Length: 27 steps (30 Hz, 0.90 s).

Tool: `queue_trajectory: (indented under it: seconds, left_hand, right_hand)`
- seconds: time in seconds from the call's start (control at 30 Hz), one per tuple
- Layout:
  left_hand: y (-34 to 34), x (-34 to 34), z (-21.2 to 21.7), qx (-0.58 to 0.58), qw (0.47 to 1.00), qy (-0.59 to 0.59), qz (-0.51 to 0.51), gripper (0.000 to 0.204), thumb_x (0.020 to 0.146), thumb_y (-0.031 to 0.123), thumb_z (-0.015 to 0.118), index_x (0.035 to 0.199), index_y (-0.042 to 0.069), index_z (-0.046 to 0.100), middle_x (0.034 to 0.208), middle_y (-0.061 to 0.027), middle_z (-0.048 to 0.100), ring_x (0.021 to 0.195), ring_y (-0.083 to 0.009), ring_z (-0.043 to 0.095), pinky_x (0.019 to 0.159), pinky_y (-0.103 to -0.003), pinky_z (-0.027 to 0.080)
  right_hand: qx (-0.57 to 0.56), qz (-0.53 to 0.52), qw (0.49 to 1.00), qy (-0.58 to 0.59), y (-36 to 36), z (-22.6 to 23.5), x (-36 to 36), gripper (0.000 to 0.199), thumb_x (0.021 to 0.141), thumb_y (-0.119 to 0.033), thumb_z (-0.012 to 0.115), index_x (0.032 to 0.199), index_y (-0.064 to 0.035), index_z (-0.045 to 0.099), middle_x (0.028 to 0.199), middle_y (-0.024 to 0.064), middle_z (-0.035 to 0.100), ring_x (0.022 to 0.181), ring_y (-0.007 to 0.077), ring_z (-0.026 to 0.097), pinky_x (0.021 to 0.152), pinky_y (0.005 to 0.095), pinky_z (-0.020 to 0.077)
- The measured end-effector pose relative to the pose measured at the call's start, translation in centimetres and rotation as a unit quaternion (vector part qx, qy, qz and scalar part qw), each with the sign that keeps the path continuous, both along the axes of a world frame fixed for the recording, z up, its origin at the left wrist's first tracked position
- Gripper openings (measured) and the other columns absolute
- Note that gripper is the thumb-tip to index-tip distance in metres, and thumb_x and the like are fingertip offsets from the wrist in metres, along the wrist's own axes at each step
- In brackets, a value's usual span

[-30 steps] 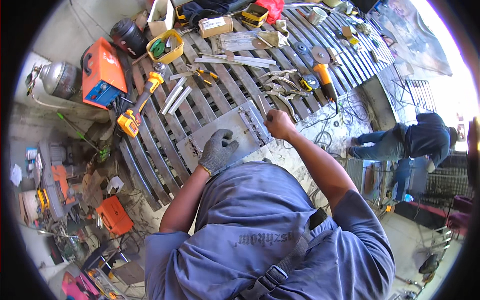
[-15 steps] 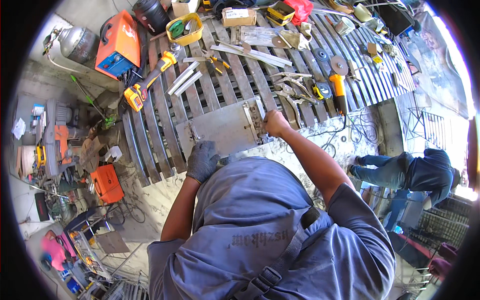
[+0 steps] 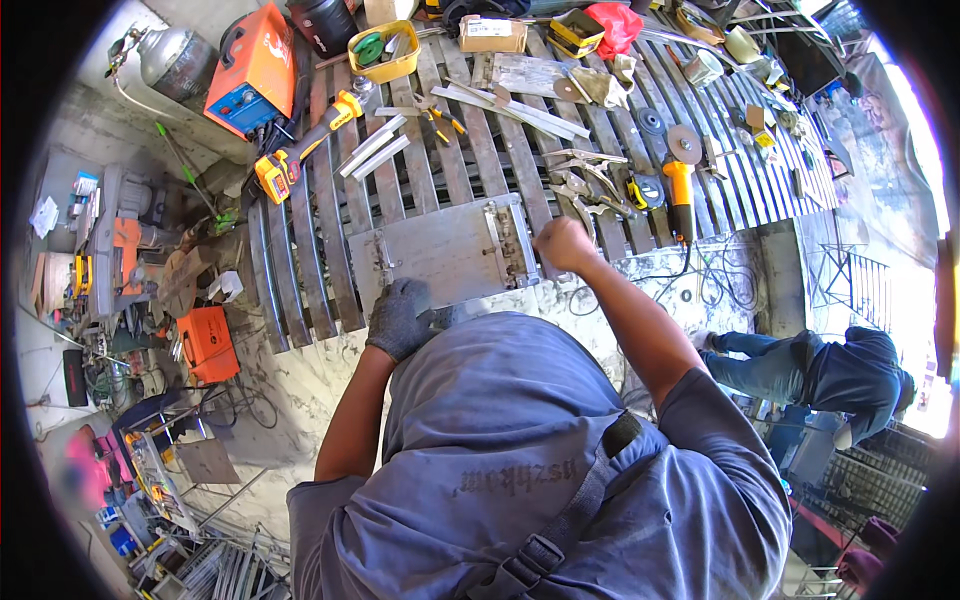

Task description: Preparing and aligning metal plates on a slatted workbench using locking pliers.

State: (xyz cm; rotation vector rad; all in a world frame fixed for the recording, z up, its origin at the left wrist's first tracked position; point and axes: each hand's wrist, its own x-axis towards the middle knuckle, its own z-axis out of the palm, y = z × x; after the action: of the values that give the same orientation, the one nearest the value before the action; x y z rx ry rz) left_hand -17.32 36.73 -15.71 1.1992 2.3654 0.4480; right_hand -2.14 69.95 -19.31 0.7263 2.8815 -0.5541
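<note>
A flat grey metal plate [image 3: 440,250] lies across the near edge of the slatted metal bench. It carries a rusty strip with small fittings [image 3: 503,243] near its right end and a smaller fitting [image 3: 381,255] at its left. My left hand [image 3: 400,318], in a dark grey glove, is closed on the plate's near left edge. Just off the right edge, my bare right hand [image 3: 565,245] is curled into a fist; what it holds, if anything, is hidden. Locking pliers [image 3: 590,180] lie just beyond that hand.
An angle grinder [image 3: 681,185], a tape measure [image 3: 645,190], metal strips [image 3: 375,150] and a yellow cordless grinder [image 3: 300,150] lie on the bench [image 3: 335,265]. An orange welding machine [image 3: 250,75] stands far left. Another person [image 3: 820,365] bends over at the right.
My right hand has shifted slightly right, away from the plate's edge. The left hand keeps its place at the near left edge. The whole view has shifted a little.
</note>
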Motion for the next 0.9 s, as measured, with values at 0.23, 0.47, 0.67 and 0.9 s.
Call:
queue_trajectory:
  seconds: [0.23,0.47,0.67,0.9]
  left_hand:
    - [-0.3,0.6,0.1,0.042,0.998,0.040,0.002,0.048,0.081,0.022,0.073,0.127,0.010,0.062,0.127,-0.0125,0.060,0.121,-0.0347,0.054,0.105,-0.044,0.044]
    - [0.5,2.8,1.9,0.057,0.996,0.065,0.018,0.049,0.083,0.021,0.073,0.127,0.007,0.058,0.127,-0.0153,0.059,0.121,-0.0366,0.054,0.105,-0.044,0.045]
    - [2.3,3.9,3.0,0.082,0.992,0.091,-0.014,0.056,0.082,0.025,0.075,0.131,0.006,0.056,0.130,-0.0170,0.057,0.124,-0.0379,0.052,0.107,-0.046,0.043]
    - [10.8,3.3,4.6,0.045,0.977,0.125,-0.166,0.070,0.080,0.037,0.075,0.140,0.009,0.053,0.141,-0.0166,0.051,0.139,-0.0381,0.039,0.116,-0.049,0.032]
  right_hand:
    - [0.133,-0.190,0.967,-0.108,7.1,2.8,4.8,0.041,0.092,-0.014,0.058,0.130,-0.0014,0.051,0.133,0.0216,0.048,0.130,0.0393,0.049,0.106,0.0533,0.0427]
    - [0.136,-0.125,0.983,-0.014,10.6,-0.6,5.9,0.031,0.094,-0.013,0.054,0.123,-0.0016,0.051,0.126,0.0215,0.053,0.118,0.0398,0.059,0.098,0.0590,0.0449]
    - [0.163,-0.083,0.982,-0.057,10.6,0.6,5.2,0.029,0.097,-0.017,0.047,0.122,-0.0031,0.052,0.116,0.0207,0.063,0.111,0.0394,0.064,0.094,0.0607,0.0459]
    - [-0.197,-0.236,0.950,-0.061,7.9,4.8,8.7,0.065,0.091,-0.056,0.053,0.128,-0.0027,0.058,0.107,0.0237,0.070,0.101,0.0382,0.068,0.093,0.0455,0.0518]
